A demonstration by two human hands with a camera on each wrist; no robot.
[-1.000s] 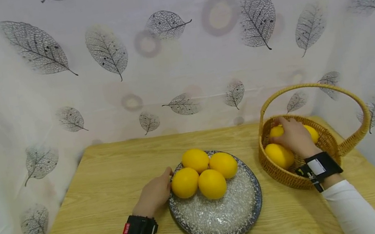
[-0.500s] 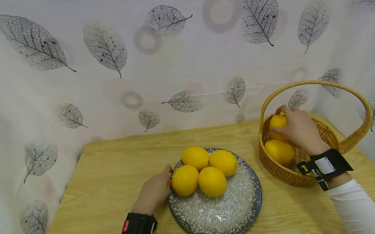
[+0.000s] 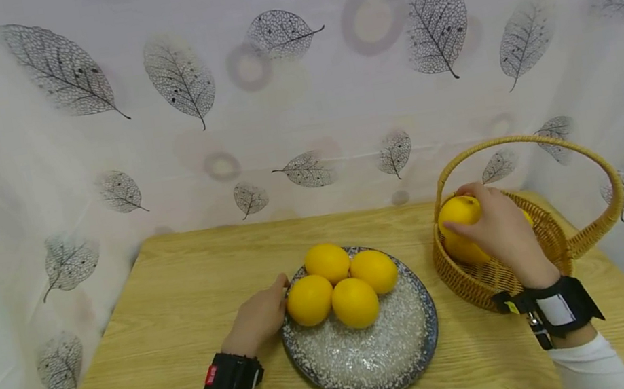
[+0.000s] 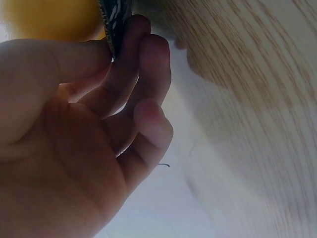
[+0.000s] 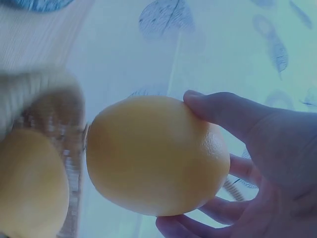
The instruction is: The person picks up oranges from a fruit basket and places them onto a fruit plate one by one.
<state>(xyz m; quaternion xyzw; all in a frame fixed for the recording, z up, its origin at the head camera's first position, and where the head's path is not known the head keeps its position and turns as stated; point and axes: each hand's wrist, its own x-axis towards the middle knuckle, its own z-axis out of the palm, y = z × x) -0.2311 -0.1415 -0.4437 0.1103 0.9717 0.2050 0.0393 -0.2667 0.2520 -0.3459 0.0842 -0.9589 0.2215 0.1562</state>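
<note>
My right hand (image 3: 497, 225) grips a yellow-orange orange (image 3: 460, 211) between thumb and fingers, inside the near span of the wicker basket (image 3: 471, 292). In the right wrist view the held orange (image 5: 158, 156) appears beside the basket's rim, with another orange (image 5: 29, 183) lower down inside. From the head, it partly covers that orange (image 3: 465, 251). My left hand (image 3: 255, 321) pinches the left rim of a speckled grey plate (image 3: 371, 363); the left wrist view shows thumb and fingers on either side of its dark edge (image 4: 113, 25). Several oranges (image 3: 356, 303) sit grouped at the plate's back.
The basket's tall handle (image 3: 516, 138) arches over it and leans right. A sliver of another orange (image 3: 529, 218) shows behind my right hand. Wooden tabletop (image 3: 190, 283) lies under everything, and a leaf-patterned sheet (image 3: 297, 107) hangs behind and at both sides.
My right hand has taken hold of an orange in the basket and raised it, bringing it slightly toward the basket's left side. The left hand keeps its place at the plate's rim.
</note>
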